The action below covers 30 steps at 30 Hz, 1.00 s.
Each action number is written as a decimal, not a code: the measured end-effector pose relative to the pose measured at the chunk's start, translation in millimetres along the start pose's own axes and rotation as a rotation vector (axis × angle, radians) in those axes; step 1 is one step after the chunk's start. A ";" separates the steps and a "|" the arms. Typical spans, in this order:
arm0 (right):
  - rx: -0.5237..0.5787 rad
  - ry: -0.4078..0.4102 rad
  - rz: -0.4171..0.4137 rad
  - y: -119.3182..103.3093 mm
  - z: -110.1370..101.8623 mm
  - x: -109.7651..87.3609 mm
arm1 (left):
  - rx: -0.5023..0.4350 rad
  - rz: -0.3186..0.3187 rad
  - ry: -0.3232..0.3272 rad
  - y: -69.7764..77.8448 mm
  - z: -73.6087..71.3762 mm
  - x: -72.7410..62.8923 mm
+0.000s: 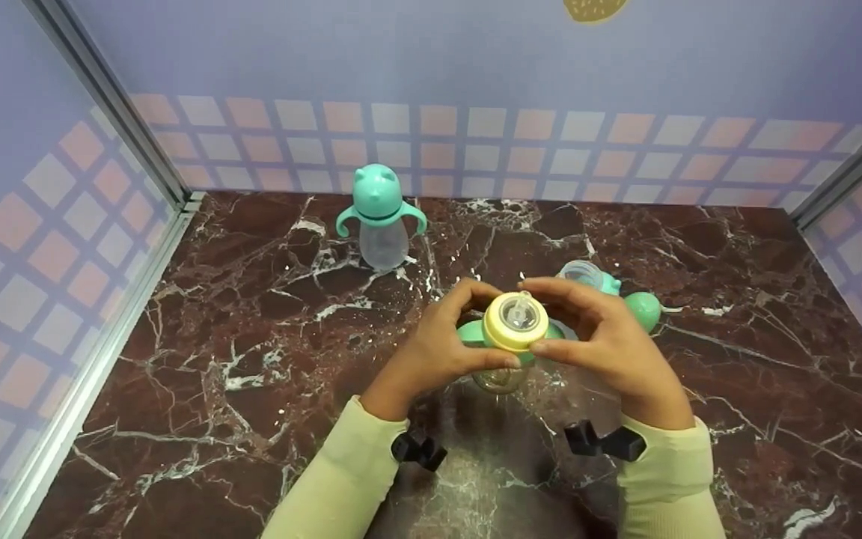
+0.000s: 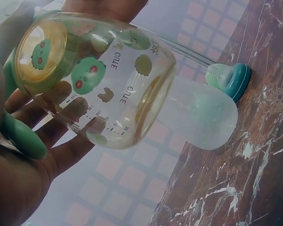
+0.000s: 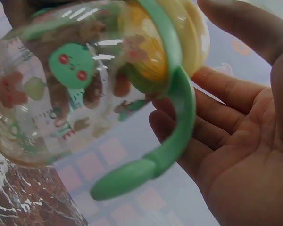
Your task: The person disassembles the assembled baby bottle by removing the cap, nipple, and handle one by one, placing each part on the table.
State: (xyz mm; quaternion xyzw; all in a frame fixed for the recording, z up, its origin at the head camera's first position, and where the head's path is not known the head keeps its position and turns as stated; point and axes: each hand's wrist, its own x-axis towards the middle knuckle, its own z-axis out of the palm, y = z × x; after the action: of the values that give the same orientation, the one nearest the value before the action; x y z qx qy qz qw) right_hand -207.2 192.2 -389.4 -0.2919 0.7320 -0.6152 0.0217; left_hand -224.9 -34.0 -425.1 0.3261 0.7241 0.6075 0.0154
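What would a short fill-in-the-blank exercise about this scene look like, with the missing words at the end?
1. The left hand holds a bottle whose top ring is coloured ____.
2. The curved handle on that bottle is coloured ____.
3. In the left wrist view, the word printed twice on that bottle is ____.
4. In the head view, the second bottle, under a turquoise lid, stands to the ____ of the held one.

Missing words: yellow; green; CUTE; left.
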 end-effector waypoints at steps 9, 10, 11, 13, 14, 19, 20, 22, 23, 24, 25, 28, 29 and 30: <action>-0.070 -0.006 -0.051 -0.8 6.9 2.3 | -0.037 0.017 0.023 -0.1 2.5 0.6; -0.072 -0.001 -0.057 -0.8 7.1 2.1 | -0.040 0.015 0.021 -0.2 2.5 0.6; -0.075 0.004 -0.062 -0.9 7.1 1.9 | -0.042 0.012 0.018 -0.2 2.4 0.6; -0.076 0.012 -0.071 -0.9 6.9 1.4 | -0.054 0.007 0.009 -0.4 2.0 0.4; -0.075 0.013 -0.074 -0.8 6.7 1.1 | -0.063 0.005 0.003 -0.7 1.8 0.5; -0.083 0.014 -0.086 -1.7 4.1 0.1 | -0.095 -0.020 -0.034 -2.7 0.2 0.7; -0.084 0.015 -0.086 -1.6 3.4 -0.2 | -0.084 -0.027 -0.039 -3.1 0.0 0.6; -0.079 0.014 -0.096 -1.7 2.3 -0.5 | -0.053 -0.043 -0.048 -3.8 -0.1 0.3; -0.078 0.015 -0.094 -1.7 2.0 -0.6 | -0.036 -0.049 -0.053 -4.1 0.0 0.2; -0.074 0.015 -0.094 -1.7 1.6 -0.8 | -0.012 -0.050 -0.054 -4.2 0.1 0.0; -0.070 0.016 -0.096 -1.7 1.5 -0.7 | 0.012 -0.048 -0.051 -4.5 0.2 -0.1; -0.058 0.020 -0.092 -2.0 1.7 -0.4 | 0.052 -0.035 -0.040 -3.8 0.4 -0.6; -0.060 0.024 -0.084 -2.3 1.8 -0.2 | 0.059 -0.032 -0.035 -3.2 0.6 -0.7; -0.060 0.029 -0.081 -2.3 2.0 -0.1 | 0.068 -0.029 -0.026 -2.8 0.9 -0.7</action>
State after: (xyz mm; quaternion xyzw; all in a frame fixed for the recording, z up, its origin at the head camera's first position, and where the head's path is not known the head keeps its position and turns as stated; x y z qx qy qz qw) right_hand -205.5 190.4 -387.9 -0.3131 0.7379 -0.5974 -0.0227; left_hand -225.2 -33.7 -428.0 0.3238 0.7488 0.5779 0.0227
